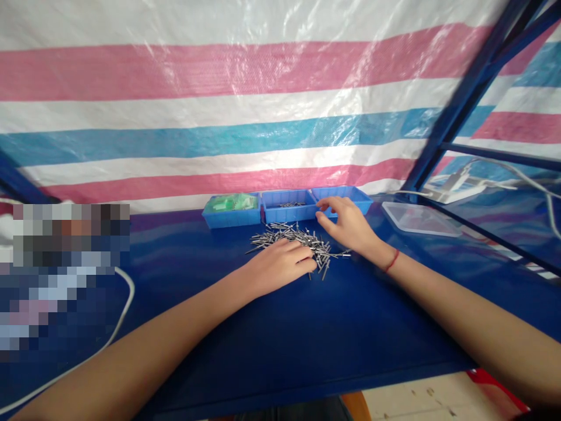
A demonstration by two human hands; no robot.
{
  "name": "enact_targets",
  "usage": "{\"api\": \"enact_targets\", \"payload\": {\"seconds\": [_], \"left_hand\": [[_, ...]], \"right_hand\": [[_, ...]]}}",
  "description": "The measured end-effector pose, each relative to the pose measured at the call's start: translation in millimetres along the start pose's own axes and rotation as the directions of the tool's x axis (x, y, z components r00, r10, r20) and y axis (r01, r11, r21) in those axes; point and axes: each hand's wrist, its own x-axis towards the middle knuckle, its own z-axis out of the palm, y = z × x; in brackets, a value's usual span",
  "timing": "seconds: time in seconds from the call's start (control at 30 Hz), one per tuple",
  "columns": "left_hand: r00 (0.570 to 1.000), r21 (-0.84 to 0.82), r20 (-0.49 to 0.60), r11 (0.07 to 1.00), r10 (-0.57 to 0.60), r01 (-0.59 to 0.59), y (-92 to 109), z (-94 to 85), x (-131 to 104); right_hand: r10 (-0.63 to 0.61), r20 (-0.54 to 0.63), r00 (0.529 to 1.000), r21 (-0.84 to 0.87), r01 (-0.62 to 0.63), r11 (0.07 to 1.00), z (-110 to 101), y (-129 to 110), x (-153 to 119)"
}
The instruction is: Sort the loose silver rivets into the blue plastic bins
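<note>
A loose pile of thin silvery metal pins (322, 248), perhaps rivets, lies on the dark blue table (280, 339). My left hand (280, 263) rests palm down on the near side of the pile, its fingers slightly bent and thumb a little apart; what is under the fingers is hidden. Just beyond the pile's right side, my right hand (348, 225) hovers before the blue bins, thumb and forefinger apart with nothing visible between them. More pins lie in the middle blue bin (289, 214). The right blue bin (357, 199) is partly behind my right hand.
The left blue bin (232, 218) holds green-tinted bags. A clear plastic lid (421, 219) lies to the right, near a blue metal frame (456, 99) and a white power strip (460, 190). A white cable (130, 292) crosses the left side. Striped sheeting (219, 140) hangs behind.
</note>
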Motion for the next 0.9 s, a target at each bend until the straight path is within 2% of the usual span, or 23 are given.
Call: {"api": "enact_targets", "payload": {"seconds": [0.17,0.3,0.37,0.43,0.5,0.6,0.63,0.7,0.8,0.9], "left_hand": [[1.0,-0.053,-0.003,0.999,0.004,-0.004,-3,3.2,-1],[1.0,-0.049,0.004,0.998,0.029,-0.028,-3,3.0,-2],[1.0,-0.065,-0.017,0.998,-0.003,0.002,-2,3.1,-3],[0.991,-0.157,-0.084,0.983,-0.104,0.09,-1,4.3,-4],[0.94,-0.34,-0.168,0.913,-0.296,0.227,0,6.1,-5],[0.776,-0.616,-0.192,0.69,-0.6,0.381,1,8.0,-6],[0.724,-0.676,-0.176,0.617,-0.667,0.404,1,8.2,-6],[0.649,-0.748,-0.142,0.511,-0.747,0.423,1,8.0,-7],[0.585,-0.811,-0.114,0.415,-0.803,0.412,1,8.6,-8],[0.568,-0.859,-0.093,0.354,-0.818,0.37,1,10.9,-9]], "right_hand": [[-0.093,0.061,0.994,0.067,0.089,0.994,-2,-19,-4],[-0.121,0.089,0.989,0.119,0.11,0.987,-2,-26,-7],[-0.121,0.098,0.988,0.145,0.106,0.984,-1,-27,-8],[-0.113,0.097,0.989,0.185,0.094,0.978,-1,-30,-9],[-0.106,0.12,0.987,0.25,0.073,0.966,-2,-34,-10],[-0.093,0.213,0.973,0.362,0.01,0.932,-5,-44,-13],[-0.082,0.245,0.966,0.392,-0.022,0.92,-6,-47,-14],[-0.049,0.284,0.958,0.433,-0.083,0.898,-8,-53,-15],[-0.031,0.318,0.948,0.477,-0.132,0.869,-8,-57,-15],[-0.043,0.347,0.937,0.507,-0.149,0.849,-7,-57,-15]]}}
